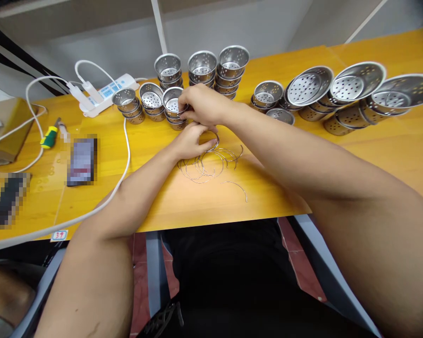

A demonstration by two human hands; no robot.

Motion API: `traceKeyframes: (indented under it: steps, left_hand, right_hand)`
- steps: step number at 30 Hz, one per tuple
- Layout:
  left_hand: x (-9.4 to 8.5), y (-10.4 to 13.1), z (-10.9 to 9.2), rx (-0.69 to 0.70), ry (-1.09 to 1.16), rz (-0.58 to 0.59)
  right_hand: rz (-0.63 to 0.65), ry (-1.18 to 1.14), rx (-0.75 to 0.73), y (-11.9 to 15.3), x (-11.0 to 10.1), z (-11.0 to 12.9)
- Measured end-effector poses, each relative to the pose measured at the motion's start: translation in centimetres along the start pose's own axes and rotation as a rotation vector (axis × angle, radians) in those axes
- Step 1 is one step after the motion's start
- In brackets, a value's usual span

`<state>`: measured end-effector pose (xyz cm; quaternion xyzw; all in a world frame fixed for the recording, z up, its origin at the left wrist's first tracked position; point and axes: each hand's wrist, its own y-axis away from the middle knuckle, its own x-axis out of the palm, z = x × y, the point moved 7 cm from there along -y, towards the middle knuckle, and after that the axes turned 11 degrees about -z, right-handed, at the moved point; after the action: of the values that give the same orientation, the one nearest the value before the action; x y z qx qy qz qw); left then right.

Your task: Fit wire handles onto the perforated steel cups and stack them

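Observation:
My right hand (205, 104) reaches to the near stack of perforated metal cups, its fingers bent closed at the rim of the top cup (172, 100). Just below it, my left hand (193, 141) curls its thumb and fingers round some curved thin wires (217, 141); the fingers' inner side is partly hidden. More thin wire rings (200, 171) lie loosely overlapped on the yellow table under and beside that hand. A single curved wire (240, 187) lies apart, closer to the table's front edge.
Stacked perforated cups (202, 65) stand at the back, with larger leaning stacks (359, 82) on the right. A power strip (107, 94) with white cables is at left, beyond a green-yellow screwdriver (50, 136) and a phone (82, 161). One cable (127, 155) crosses near my left forearm.

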<state>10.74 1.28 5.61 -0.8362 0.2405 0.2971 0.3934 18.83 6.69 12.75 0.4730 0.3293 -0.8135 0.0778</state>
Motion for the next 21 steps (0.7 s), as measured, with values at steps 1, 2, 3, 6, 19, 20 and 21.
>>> traceKeyframes:
  steps: [1, 2, 3, 6, 19, 20, 21]
  left_hand:
    - [0.0, 0.0, 0.0, 0.0, 0.003, 0.004]
    - [0.0, 0.0, -0.1, 0.001, 0.008, 0.006]
    - [0.0, 0.0, -0.1, 0.002, 0.015, 0.008]
    - [0.0, -0.1, -0.1, 0.006, 0.036, 0.005]
    - [0.5, -0.1, 3.1, -0.058, 0.147, -0.143]
    - [0.6, -0.1, 3.6, -0.069, 0.179, -0.165]
    - [0.8, -0.1, 4.1, -0.078, 0.211, -0.185]
  right_hand:
    - [0.028, 0.033, -0.011, 0.0, 0.0, 0.4]
    - [0.051, 0.072, -0.023, 0.0, 0.0, 0.7]
    - [0.062, 0.111, -0.032, 0.1, -0.2, 1.1]
    - [0.033, 0.157, -0.035, 0.2, -0.6, 1.7]
    - [-0.076, -0.074, 0.095, 4.5, -8.2, 3.6]
    - [-0.055, -0.035, 0.121, 5.6, -9.1, 4.0]
    - [-0.04, 0.017, 0.143, 6.7, -10.0, 4.1]
